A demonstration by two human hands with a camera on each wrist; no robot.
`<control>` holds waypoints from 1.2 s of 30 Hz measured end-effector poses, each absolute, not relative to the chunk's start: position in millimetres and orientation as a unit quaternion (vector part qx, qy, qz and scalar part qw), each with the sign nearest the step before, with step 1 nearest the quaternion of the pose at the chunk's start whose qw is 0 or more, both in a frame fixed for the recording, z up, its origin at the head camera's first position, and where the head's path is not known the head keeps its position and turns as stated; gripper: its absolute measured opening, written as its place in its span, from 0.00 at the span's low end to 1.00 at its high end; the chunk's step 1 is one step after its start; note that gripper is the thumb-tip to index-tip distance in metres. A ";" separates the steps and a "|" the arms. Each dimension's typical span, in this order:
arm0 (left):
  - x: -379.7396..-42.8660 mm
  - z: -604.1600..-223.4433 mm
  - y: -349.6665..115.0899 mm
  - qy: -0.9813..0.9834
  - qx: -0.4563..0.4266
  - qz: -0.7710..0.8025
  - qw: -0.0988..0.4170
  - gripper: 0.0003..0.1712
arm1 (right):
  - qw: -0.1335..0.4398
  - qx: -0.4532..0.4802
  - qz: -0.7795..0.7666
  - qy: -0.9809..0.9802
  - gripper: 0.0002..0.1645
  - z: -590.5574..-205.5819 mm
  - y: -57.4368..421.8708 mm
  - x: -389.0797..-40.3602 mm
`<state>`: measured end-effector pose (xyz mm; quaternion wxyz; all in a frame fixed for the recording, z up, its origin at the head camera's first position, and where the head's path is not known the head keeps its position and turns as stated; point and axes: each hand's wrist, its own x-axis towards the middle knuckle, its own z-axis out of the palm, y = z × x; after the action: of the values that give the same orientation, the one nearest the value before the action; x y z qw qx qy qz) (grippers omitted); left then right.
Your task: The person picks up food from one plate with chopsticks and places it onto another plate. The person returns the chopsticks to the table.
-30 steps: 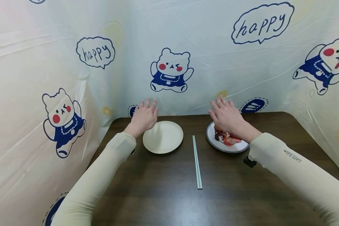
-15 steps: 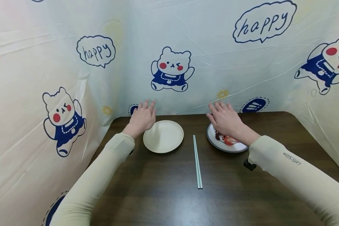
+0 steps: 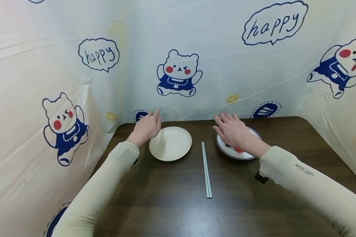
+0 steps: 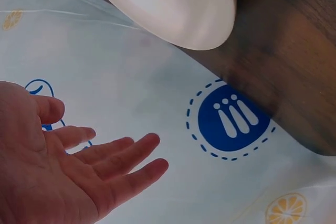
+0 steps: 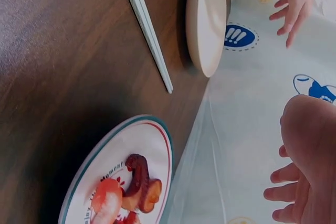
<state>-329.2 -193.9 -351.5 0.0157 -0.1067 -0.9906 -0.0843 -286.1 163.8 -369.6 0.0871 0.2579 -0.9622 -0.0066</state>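
In the head view my left hand (image 3: 146,128) hovers beside the left rim of a cream plate (image 3: 173,144), fingers spread and holding nothing. The left wrist view shows its palm and relaxed fingers apart from that plate. My right hand (image 3: 232,132) is raised over a blue-rimmed white plate (image 3: 229,151), hiding much of it from the head. On that plate, in the right wrist view, lie a dark red-brown curled piece of food (image 5: 138,178) and a pinkish-red piece (image 5: 107,196). Between the plates lies a pair of pale green chopsticks (image 3: 206,171), side by side.
The dark wooden table (image 3: 166,204) carries both plates near its far edge. Behind and along the sides hangs a pale cloth (image 3: 130,75) printed with bears and "happy" bubbles. A black strap piece (image 3: 261,177) shows under the right sleeve.
Both hands have sunk slightly and drifted left, the right one more, baring the far rim of its plate and covering more food. The plates and chopsticks stay put.
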 end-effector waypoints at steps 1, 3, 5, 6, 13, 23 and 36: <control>-329.4 -352.6 -195.2 -0.991 -0.105 -0.082 0.018 0.35 | 0.089 0.263 -0.008 -0.961 0.37 -370.3 162.8 -284.5; -330.3 -354.8 -197.7 -0.991 -0.101 -0.079 0.022 0.35 | 0.092 0.270 -0.012 -0.958 0.36 -371.8 161.3 -281.8; -331.5 -356.9 -200.6 -0.992 -0.095 -0.077 0.025 0.34 | 0.097 0.275 -0.017 -0.956 0.36 -373.1 159.5 -279.8; -332.1 -357.6 -201.9 -0.992 -0.092 -0.078 0.026 0.34 | 0.100 0.277 -0.018 -0.956 0.35 -373.7 158.5 -279.1; -334.6 -361.7 -208.5 -0.993 -0.079 -0.082 0.017 0.35 | 0.102 0.284 -0.017 -0.953 0.34 -379.2 152.6 -277.3; -336.5 -370.5 -217.7 -0.989 -0.053 -0.128 -0.044 0.36 | 0.084 0.296 0.014 -0.951 0.35 -384.3 145.7 -274.7; -340.9 -376.4 -231.0 -0.973 -0.021 -0.198 -0.120 0.36 | 0.114 0.360 0.050 -0.924 0.32 -393.8 139.6 -264.2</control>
<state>-340.9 -231.0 -376.4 -0.1199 -0.0214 -0.9726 -0.1981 -264.2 139.6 -393.8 0.1141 0.3604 -0.9245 0.0499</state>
